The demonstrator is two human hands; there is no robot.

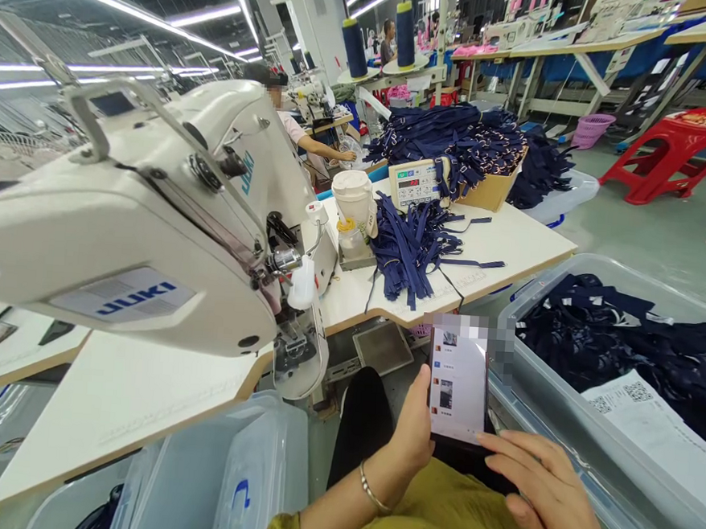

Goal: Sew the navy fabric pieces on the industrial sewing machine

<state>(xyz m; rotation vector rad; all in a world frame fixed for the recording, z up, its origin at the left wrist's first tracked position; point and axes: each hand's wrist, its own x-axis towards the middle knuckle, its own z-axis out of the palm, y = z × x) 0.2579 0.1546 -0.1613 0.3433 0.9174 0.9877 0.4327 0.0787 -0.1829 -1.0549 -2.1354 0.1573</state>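
Observation:
A smartphone (458,393) with a lit chat screen is held upright above my lap. My left hand (413,422) wraps round its left edge, a bracelet at the wrist. Over the phone's lower right corner, my right hand (535,479) has its fingers stretched out, a fingertip at or just over the screen. Left of the phone stands a white JUKI sewing machine (150,226), its needle area (296,345) with nothing of mine in it. Navy straps (412,244) lie in a loose heap on the machine table (512,243).
A control panel (416,184), a white cup (353,196) and a cardboard box (491,192) of straps stand on the table. At right sits a plastic bin (505,388) of dark garments with a paper sheet (656,427). Beyond are a red stool (678,150) and a co-worker (293,127).

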